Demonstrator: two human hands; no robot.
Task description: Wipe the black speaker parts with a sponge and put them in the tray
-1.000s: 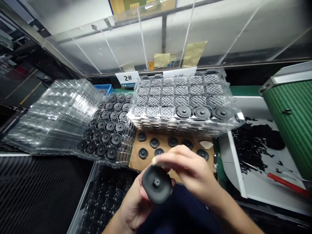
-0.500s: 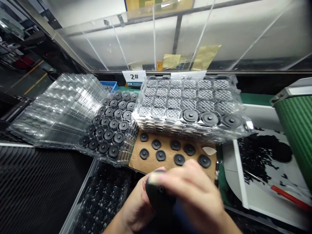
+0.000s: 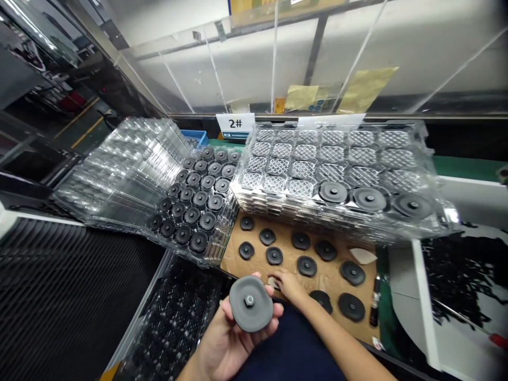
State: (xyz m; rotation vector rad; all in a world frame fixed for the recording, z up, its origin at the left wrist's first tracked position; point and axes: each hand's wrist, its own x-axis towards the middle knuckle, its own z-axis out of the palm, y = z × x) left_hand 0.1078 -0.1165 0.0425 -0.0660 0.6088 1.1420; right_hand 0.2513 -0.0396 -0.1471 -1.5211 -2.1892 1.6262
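My left hand (image 3: 230, 344) holds a black rubber disc (image 3: 251, 309) from below, its face with a small central nut turned up toward the camera. Behind it, my right hand (image 3: 286, 283) reaches down to the brown cardboard (image 3: 234, 264), fingers closed at a small pale piece (image 3: 273, 282). Several similar discs (image 3: 307, 265) lie spaced out on the cardboard. At its back, a stack of clear trays (image 3: 286, 203) has three discs (image 3: 369, 198) in the front row. To the left, another clear tray is filled with rows of discs (image 3: 199, 198).
Nested clear trays (image 3: 119, 169) lean at the left. A black marker (image 3: 374, 301) and a white piece (image 3: 363, 256) rest on the cardboard's right side. Further right, a white bin (image 3: 426, 301) contains black scraps and a red-handled tool (image 3: 498, 340). A black ribbed surface (image 3: 71, 296) fills the lower left.
My right hand has left the disc and moved to the cardboard. My left hand now shows the disc face-up. The camera view has shifted, revealing more discs on the cardboard's right side.
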